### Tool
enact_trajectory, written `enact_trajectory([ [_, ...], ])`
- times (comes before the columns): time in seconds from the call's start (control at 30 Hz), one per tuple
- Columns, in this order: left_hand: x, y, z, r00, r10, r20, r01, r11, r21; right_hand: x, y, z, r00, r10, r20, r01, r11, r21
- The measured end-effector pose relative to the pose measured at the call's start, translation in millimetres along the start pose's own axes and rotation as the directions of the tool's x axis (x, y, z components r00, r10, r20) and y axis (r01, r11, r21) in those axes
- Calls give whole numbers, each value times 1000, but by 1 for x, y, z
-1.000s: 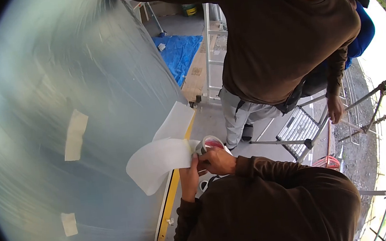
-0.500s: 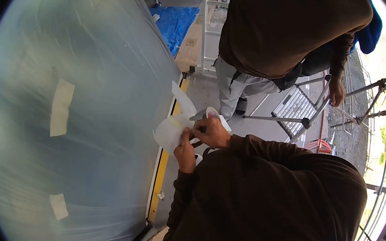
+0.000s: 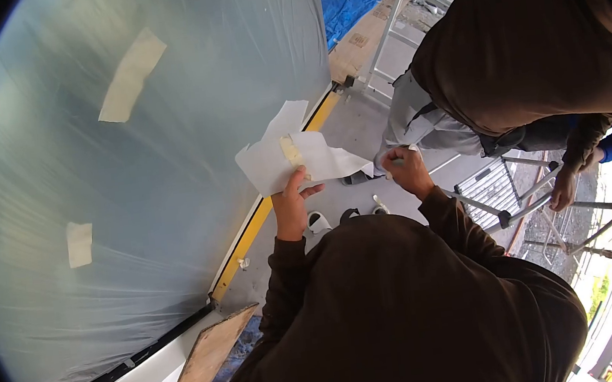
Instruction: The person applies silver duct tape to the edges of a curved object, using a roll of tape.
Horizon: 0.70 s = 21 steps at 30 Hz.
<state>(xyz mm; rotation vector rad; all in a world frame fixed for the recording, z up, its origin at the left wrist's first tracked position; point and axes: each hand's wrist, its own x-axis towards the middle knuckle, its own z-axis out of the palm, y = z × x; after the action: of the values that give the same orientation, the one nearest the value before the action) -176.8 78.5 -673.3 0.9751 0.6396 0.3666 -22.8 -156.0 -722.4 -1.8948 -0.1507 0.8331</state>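
My left hand [image 3: 293, 209] grips the lower edge of a white paper sheet [image 3: 262, 167] between thumb and fingers. A strip of pale yellow tape [image 3: 290, 150] runs down the sheet to my fingertips. The sheet has uneven edges, with one flap sticking up at the back and a pointed end reaching right. Close to that end, my right hand [image 3: 411, 174] is closed in a pinch. Small whitish bits show at its fingers, but what it holds is too small to make out.
Plastic sheeting [image 3: 208, 127] with tape patches [image 3: 131, 76] covers the left side above a yellow strip [image 3: 246, 232]. Another person [image 3: 523, 45] stands at right beside a metal stepladder [image 3: 489, 191]. A ladder [image 3: 392, 36] and blue tarp [image 3: 348, 1] are behind; a wooden board [image 3: 210, 356] leans lower left.
My hands have moved apart, the right one going rightward. The roll-like object by my right hand no longer shows. The sheet lies more spread out, its tape strip visible. The view has shifted.
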Motion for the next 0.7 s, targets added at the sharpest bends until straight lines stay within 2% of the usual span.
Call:
enact_trajectory([
  [0.03,0,-1,1,998,54,25,-54,998,18,3,19,7,975,-218,-49,191,928,-319],
  [0.07,1,-1,0,998,54,27,-54,998,16,3,24,11,903,-428,-27,325,724,-609],
  [0.1,1,-1,-1,996,21,84,-14,997,-74,5,29,12,953,-303,-9,261,835,-485],
  [0.2,2,2,-3,984,-36,175,77,969,-235,-23,-18,25,976,-210,47,209,869,-448],
  [0.23,1,5,-4,975,-64,211,128,944,-303,-33,-35,27,986,-112,122,137,964,-227],
  [0.27,0,10,-5,975,-68,214,131,945,-299,-36,-41,32,987,-110,119,134,965,-223],
  [0.33,-1,26,-4,962,-70,264,167,916,-364,-39,-48,39,967,-240,89,248,787,-565],
  [0.37,-4,36,-1,960,-74,270,173,916,-362,-36,-48,44,960,-270,70,258,765,-590],
  [0.4,-8,49,2,944,-30,330,183,877,-444,-33,-45,47,961,-269,63,253,768,-589],
  [0.43,-12,62,4,923,21,385,198,830,-521,-28,-41,50,954,-299,24,243,722,-648],
  [0.47,-16,76,5,920,20,392,202,831,-518,-24,-37,51,944,-331,-12,227,673,-704],
  [0.53,-25,101,4,898,97,430,235,720,-653,-20,-32,51,949,-313,-31,203,685,-700],
  [0.57,-29,113,3,896,97,434,237,720,-652,-16,-28,52,954,-296,-42,185,695,-695],
  [0.6,-32,123,1,906,123,406,233,655,-719,-8,-15,53,954,-298,-42,187,695,-695],
  [0.63,-34,130,-3,916,147,373,223,585,-780,-5,-11,54,922,-387,-36,276,717,-641],
  [0.67,-32,135,-11,917,150,369,218,586,-781,-2,-6,55,881,-472,-36,366,726,-583],
  [0.7,-29,138,-19,923,205,325,163,556,-815,-3,0,57,850,-518,-93,439,796,-417],
])
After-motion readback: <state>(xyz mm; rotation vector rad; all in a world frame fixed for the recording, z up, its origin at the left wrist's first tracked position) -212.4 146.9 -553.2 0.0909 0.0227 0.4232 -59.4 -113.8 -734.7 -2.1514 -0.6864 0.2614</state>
